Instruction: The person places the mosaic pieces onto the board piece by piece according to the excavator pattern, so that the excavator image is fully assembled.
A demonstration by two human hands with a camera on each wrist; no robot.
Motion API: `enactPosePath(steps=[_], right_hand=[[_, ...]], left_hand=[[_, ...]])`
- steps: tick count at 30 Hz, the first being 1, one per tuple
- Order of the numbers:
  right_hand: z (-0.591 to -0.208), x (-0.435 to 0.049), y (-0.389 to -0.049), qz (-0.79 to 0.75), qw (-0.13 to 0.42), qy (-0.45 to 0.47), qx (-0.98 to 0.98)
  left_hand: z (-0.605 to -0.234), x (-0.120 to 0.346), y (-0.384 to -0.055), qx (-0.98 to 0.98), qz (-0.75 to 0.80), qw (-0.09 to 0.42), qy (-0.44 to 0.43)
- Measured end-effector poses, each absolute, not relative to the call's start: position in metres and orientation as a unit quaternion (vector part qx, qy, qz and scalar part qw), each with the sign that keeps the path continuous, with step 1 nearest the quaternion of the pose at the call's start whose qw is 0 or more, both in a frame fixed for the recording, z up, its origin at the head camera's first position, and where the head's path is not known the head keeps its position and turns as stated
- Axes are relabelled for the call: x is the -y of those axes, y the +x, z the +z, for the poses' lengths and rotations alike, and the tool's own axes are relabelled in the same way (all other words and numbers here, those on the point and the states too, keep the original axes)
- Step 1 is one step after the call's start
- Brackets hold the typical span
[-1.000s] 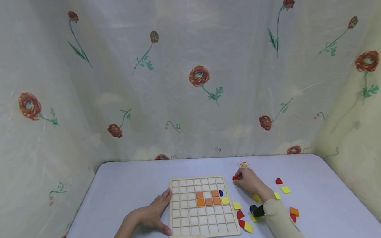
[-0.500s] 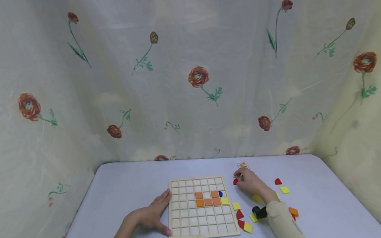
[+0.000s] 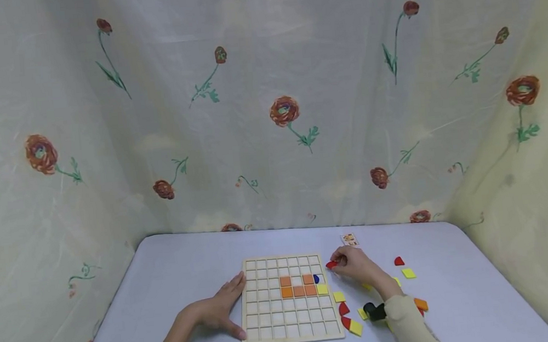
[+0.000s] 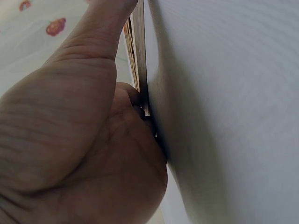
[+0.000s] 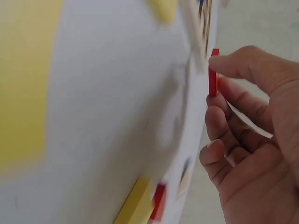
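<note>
Red tile (image 3: 331, 264), one: lower right of centre in the head view, beside the upper right edge of the board; seen edge-on as a thin slab in the right wrist view.

Right hand (image 3: 359, 267): pinches the red tile between thumb and fingers.

Left hand (image 3: 213, 310): lower left of centre; fingers spread and extended, gripping nothing, thumb and fingertips against the board's left edge.

Wooden grid board (image 3: 292, 340): lower centre, flat on the white table (image 3: 188, 256). Set in its cells, right of middle: one deep orange square (image 3: 287, 292), four paler orange squares (image 3: 299, 291), one yellow square (image 3: 322, 289) and one rounded blue tile (image 3: 316, 279).

Loose tiles, lower right: yellow square (image 3: 339, 297) by the board's right edge; below it, a red quarter-circle tile (image 3: 344, 308); farther right, a red wedge (image 3: 399, 261) above a yellow tile (image 3: 409, 273); an orange tile (image 3: 421, 304) near the sleeve.

Printed card (image 3: 349, 239): just above the right hand.

Floral curtain (image 3: 246, 85): entire upper frame.
</note>
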State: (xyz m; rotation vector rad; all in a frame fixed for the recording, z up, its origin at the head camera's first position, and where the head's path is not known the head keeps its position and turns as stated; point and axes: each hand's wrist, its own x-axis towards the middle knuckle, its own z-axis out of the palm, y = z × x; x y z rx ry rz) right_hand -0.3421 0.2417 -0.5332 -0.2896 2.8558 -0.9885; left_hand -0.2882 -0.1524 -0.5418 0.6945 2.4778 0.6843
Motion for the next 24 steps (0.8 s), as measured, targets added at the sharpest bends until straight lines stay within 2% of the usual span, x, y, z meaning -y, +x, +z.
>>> enactPosePath(steps=[12, 24], right_hand=[[-0.532, -0.189, -0.327, -0.298, 0.073, -0.269, -0.913], [-0.527, -0.165, -0.333, -0.301, 0.117, -0.266, -0.908]], left_hand=[[-0.540, 0.152, -0.286, -0.905, 0.248, 0.237, 0.252], [-0.541, 0.154, -0.287, -0.903, 0.249, 0.227, 0.267]])
